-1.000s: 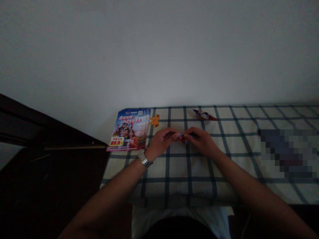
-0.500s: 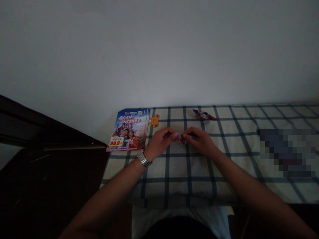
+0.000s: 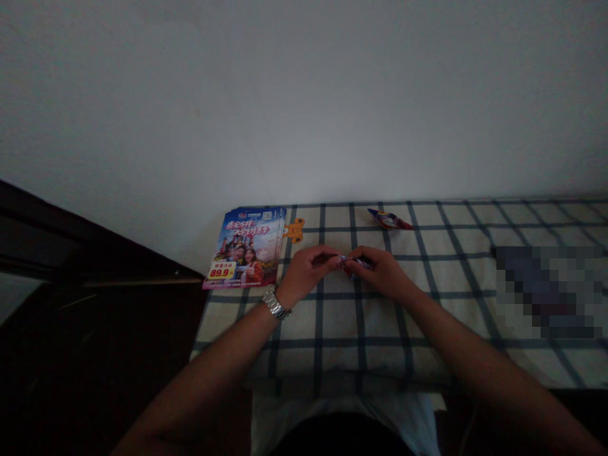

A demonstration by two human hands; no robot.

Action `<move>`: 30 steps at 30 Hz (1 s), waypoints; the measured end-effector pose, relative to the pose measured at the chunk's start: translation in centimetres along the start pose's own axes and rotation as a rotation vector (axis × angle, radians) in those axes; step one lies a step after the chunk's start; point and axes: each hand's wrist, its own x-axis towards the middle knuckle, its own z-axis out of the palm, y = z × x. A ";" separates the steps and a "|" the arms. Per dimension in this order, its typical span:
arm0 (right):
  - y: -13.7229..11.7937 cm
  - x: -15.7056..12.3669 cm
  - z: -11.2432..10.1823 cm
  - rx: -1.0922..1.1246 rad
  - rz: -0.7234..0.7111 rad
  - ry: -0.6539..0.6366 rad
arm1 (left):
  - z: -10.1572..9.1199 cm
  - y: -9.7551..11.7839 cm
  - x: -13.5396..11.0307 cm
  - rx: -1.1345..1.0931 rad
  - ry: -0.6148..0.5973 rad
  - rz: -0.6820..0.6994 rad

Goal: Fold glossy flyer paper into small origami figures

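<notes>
A small folded glossy paper piece (image 3: 354,261), light and soft, is pinched at its ends by the left hand (image 3: 308,272) and right hand (image 3: 381,272), best held along its creases.

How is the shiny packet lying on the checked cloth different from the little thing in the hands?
The packet lies alone on the cloth, while the little thing is pinched between the left hand and the right hand. The packet shows red and blue and has pointed ends; the little thing is mostly hidden by the hands, with only a pale purple bit showing. Both are small, and both are over the same cloth.
</notes>
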 end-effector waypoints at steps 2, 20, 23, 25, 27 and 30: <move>0.2 0.0 0.0 -0.004 -0.005 0.005 | 0.0 -0.2 0.0 -0.014 -0.004 -0.007; -0.1 0.0 -0.1 -0.023 -0.007 0.010 | 0.1 -0.2 0.0 -0.044 -0.006 -0.018; -0.3 -0.1 -0.1 -0.032 -0.017 0.022 | 0.1 -0.2 0.0 -0.064 -0.003 0.000; -0.3 -0.1 -0.1 -0.041 -0.022 0.021 | 0.1 -0.3 0.0 -0.058 -0.002 0.008; -0.2 -0.1 0.0 -0.046 -0.021 0.016 | 0.1 -0.5 0.0 -0.047 -0.002 0.008; -0.1 -0.1 0.0 -0.046 -0.015 0.016 | 0.1 -0.8 0.0 -0.053 -0.008 0.009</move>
